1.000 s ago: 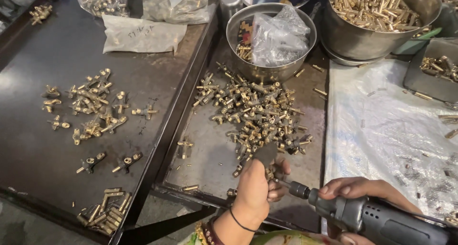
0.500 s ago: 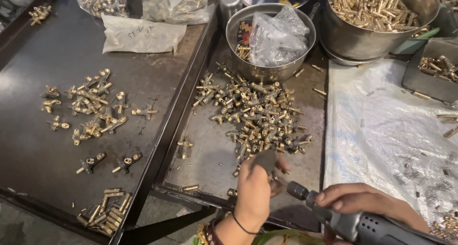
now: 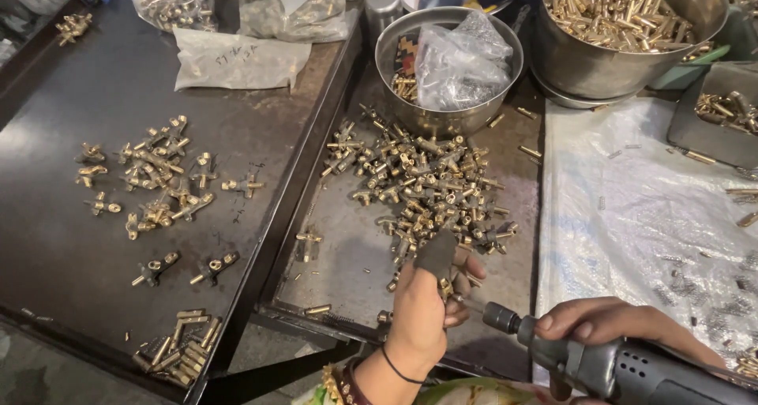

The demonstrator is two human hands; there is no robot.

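Brass fitting (image 3: 444, 285), left hand (image 3: 422, 310), power screwdriver (image 3: 600, 365)

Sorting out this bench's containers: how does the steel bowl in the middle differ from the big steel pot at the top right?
The steel bowl is smaller and shallower; the steel pot is wider and deeper. The bowl holds a crumpled clear plastic bag and only a few brass pieces; the pot is heaped with loose brass parts. The bowl sits whole in view; the pot is cut off by the frame's top edge. Both are round, bare metal.

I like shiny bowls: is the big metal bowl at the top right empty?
No, the big metal bowl is heaped with brass pieces.
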